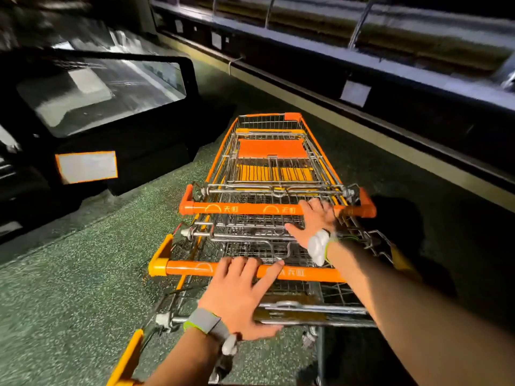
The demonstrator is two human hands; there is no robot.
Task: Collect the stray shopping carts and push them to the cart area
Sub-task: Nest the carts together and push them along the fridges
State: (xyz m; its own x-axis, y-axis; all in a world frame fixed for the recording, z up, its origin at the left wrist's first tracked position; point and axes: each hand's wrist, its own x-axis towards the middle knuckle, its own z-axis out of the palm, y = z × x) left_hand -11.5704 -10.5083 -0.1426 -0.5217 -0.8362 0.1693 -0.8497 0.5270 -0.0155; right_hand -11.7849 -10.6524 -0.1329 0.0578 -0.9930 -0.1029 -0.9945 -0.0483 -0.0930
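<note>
A row of nested wire shopping carts (271, 151) with orange trim points away from me down the aisle. My left hand (239, 291) grips the nearer orange handle (189, 267), fingers curled over the bar and thumb spread toward the metal frame below. My right hand (316, 218) reaches further forward and grips the front cart's orange handle (237, 208) near its right end. A yellow-orange frame piece of another cart (126, 358) shows at the bottom left. Both wrists wear bands.
A black chest freezer (133, 151) with a glass lid stands close on the left of the carts. A long dark display case (390, 107) runs along the right. Between them lies the speckled green floor (83, 274).
</note>
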